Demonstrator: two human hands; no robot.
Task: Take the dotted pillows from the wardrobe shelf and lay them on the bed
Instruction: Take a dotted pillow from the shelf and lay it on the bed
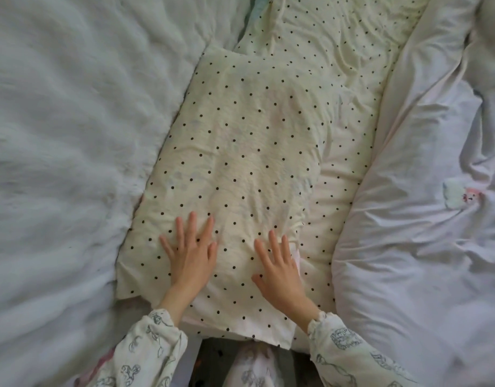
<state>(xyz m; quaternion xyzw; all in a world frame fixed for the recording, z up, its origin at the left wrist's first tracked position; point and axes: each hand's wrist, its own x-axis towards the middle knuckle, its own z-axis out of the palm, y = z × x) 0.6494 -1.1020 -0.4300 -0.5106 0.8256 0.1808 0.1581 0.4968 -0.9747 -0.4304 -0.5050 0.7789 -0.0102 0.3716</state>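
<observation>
A cream pillow with black dots (240, 152) lies flat on the bed, its long side running away from me. My left hand (192, 256) rests palm down on its near left part, fingers spread. My right hand (278, 270) presses palm down on its near right part, fingers apart too. Neither hand grips anything. A second dotted pillow (347, 37) lies beyond it at the top, wrinkled and partly covered by the near pillow's far corner. The wardrobe shelf is out of view.
A fluffy white blanket (59, 149) fills the left side. A bunched pale duvet (425, 219) with a small printed figure lies on the right. The bed's near edge and a dark strip of floor (212, 356) show at the bottom, between my sleeves.
</observation>
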